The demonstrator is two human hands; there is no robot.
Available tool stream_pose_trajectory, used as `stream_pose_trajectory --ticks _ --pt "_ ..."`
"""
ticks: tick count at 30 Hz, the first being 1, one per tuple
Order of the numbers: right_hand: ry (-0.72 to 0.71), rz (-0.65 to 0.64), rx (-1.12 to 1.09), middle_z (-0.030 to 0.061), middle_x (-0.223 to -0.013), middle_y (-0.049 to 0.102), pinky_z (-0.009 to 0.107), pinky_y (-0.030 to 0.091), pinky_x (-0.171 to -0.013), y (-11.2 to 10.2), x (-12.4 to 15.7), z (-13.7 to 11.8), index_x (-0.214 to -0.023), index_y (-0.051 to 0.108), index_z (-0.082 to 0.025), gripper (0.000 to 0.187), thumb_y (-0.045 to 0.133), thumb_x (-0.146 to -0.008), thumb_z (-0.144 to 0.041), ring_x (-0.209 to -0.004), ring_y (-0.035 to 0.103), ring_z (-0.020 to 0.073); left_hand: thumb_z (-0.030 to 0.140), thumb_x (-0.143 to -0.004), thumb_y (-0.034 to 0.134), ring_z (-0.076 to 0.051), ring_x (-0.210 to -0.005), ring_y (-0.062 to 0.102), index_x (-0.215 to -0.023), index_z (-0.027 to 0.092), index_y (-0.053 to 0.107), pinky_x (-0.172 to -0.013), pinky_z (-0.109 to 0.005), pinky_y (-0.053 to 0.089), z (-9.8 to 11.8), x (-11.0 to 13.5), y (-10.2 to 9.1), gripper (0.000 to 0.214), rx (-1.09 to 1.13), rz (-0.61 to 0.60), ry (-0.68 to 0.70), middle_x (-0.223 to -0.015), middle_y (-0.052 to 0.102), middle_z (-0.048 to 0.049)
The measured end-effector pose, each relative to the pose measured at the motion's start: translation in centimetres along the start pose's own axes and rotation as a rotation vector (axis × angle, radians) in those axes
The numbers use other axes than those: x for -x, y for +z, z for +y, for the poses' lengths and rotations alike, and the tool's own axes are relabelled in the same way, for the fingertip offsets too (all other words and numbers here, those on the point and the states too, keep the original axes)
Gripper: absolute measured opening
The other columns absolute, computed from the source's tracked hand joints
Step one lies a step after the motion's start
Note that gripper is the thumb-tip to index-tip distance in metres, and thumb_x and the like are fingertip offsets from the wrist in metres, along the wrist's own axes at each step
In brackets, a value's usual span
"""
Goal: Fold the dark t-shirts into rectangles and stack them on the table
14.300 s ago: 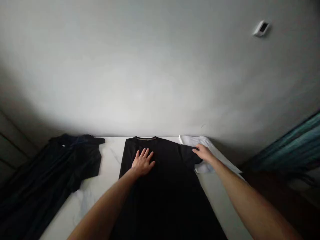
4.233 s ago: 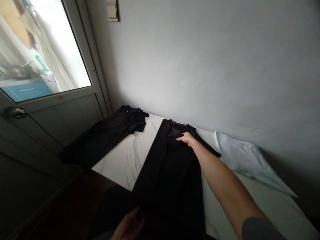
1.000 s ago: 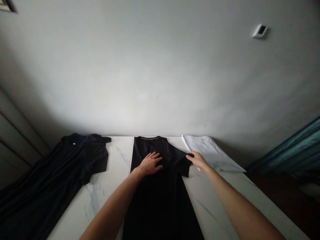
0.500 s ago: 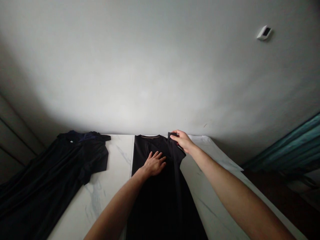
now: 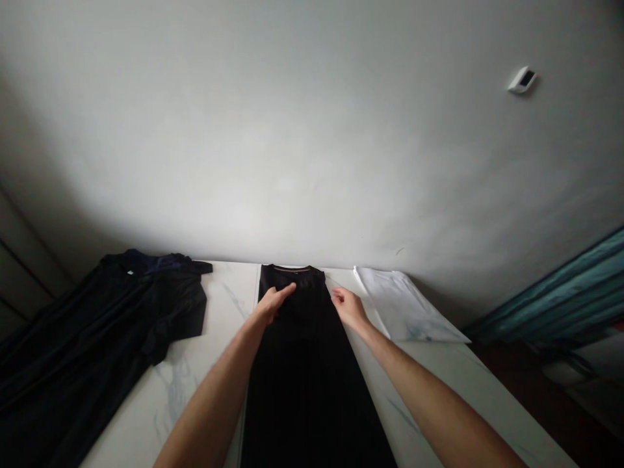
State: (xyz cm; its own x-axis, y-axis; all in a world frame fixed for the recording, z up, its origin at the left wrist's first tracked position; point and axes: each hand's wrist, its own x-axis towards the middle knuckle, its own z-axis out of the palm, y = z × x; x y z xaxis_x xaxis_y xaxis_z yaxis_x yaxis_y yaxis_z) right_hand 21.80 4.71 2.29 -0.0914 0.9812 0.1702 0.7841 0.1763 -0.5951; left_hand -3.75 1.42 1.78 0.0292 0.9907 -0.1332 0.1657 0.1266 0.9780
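Meanwhile, on a white marble table (image 5: 209,364), a black T-shirt (image 5: 297,383) lies lengthwise with its collar (image 5: 291,268) toward the wall, its body forming a narrow, straight-sided column that runs down to the bottom of the frame. The person's left hand (image 5: 272,305) rests on the upper chest of the shirt just below the collar, its fingers (image 5: 286,291) extended and close together, pointing across the fabric, with no pinch visible. The right hand (image 5: 348,309) sits at the shirt's right edge, about level with the left, its fingertips (image 5: 335,296) at the black fabric; whether they pinch the cloth cannot be told from this view. Both bare forearms reach in from the bottom of the frame, the hands near each other with the chest of the shirt between them. Well to the left, a dark short-sleeved shirt (image 5: 166,305) with a navy collar lies spread at the table's far end. Just right of the T-shirt lies a flat white cloth (image 5: 404,305), its exact kind hard to tell. Above, a small white wall box (image 5: 521,80) is mounted on a pale wall (image 5: 312,130), and teal fabric (image 5: 550,292) shows at far right.
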Motion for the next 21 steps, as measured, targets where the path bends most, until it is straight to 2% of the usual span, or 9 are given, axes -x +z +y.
stream_pose_trajectory --ticks 2,4,7,11,15,18,21 --pt "-0.086 -0.005 0.073 0.0126 -0.122 0.074 0.043 0.052 -0.104 0.2 0.6 1.1 -0.120 0.072 -0.019 0.031 0.057 -0.092 -0.021 -0.115 0.069 0.0267 0.031 -0.081 0.073 -0.026 -0.088 0.072 -0.104 0.013 0.068 -0.066 -0.030 0.058 0.2 0.2 0.0 0.030 0.002 0.038 -0.052 -0.094 0.076 -0.0104" --pt "-0.210 -0.020 0.104 0.0137 -0.132 0.069 0.044 0.046 -0.112 0.9 1.0 1.2 -0.126 0.070 -0.018 0.036 0.055 -0.093 -0.022 -0.126 0.063 0.0267 0.017 -0.078 0.069 -0.023 -0.083 0.071 -0.098 0.013 0.067 -0.062 -0.026 0.056 0.7 0.5 0.0 0.021 0.025 0.046 -0.072 -0.090 0.074 -0.0090" --pt "-0.349 -0.056 0.163 0.0161 -0.143 0.061 0.047 0.037 -0.119 2.1 1.5 0.5 -0.135 0.065 -0.016 0.043 0.054 -0.096 -0.028 -0.138 0.052 0.0285 0.008 -0.075 0.060 -0.019 -0.084 0.069 -0.105 0.015 0.066 -0.060 -0.021 0.055 1.5 1.1 -0.5 0.031 0.062 0.017 -0.085 -0.093 0.072 -0.0058" --pt "-0.351 -0.142 0.233 0.0156 -0.153 0.052 0.053 0.032 -0.121 3.2 2.1 0.4 -0.144 0.059 -0.018 0.051 0.051 -0.099 -0.041 -0.147 0.041 0.0318 0.005 -0.069 0.057 -0.018 -0.083 0.066 -0.117 0.018 0.065 -0.057 -0.020 0.056 2.0 2.2 -2.2 0.050 0.074 -0.025 -0.148 -0.095 0.068 -0.0046" --pt "-0.325 -0.133 0.233 0.0164 -0.161 0.040 0.054 0.032 -0.121 3.6 2.7 1.0 -0.156 0.042 -0.016 0.060 0.041 -0.102 -0.044 -0.150 0.035 0.0312 0.006 -0.067 0.055 -0.015 -0.079 0.062 -0.127 0.023 0.063 -0.058 -0.019 0.057 2.0 2.7 -4.0 0.063 0.070 -0.049 -0.162 -0.092 0.064 -0.0024" --pt "-0.309 -0.154 0.250 0.0178 -0.160 0.040 0.053 0.028 -0.123 3.6 3.0 1.1 -0.154 0.045 -0.013 0.061 0.039 -0.103 -0.047 -0.151 0.034 0.0321 0.006 -0.066 0.052 -0.014 -0.075 0.060 -0.131 0.022 0.061 -0.055 -0.019 0.056 1.6 2.7 -5.2 0.067 0.034 -0.039 -0.211 -0.089 0.060 -0.0028" --pt "-0.306 -0.148 0.259 0.0149 -0.161 0.040 0.052 0.027 -0.123 3.8 3.3 1.1 -0.153 0.047 -0.017 0.060 0.041 -0.102 -0.048 -0.151 0.033 0.0315 0.007 -0.068 0.053 -0.015 -0.075 0.062 -0.133 0.021 0.060 -0.056 -0.020 0.057 0.9 2.4 -5.9 0.067 -0.026 -0.085 -0.223 -0.093 0.063 -0.0043"
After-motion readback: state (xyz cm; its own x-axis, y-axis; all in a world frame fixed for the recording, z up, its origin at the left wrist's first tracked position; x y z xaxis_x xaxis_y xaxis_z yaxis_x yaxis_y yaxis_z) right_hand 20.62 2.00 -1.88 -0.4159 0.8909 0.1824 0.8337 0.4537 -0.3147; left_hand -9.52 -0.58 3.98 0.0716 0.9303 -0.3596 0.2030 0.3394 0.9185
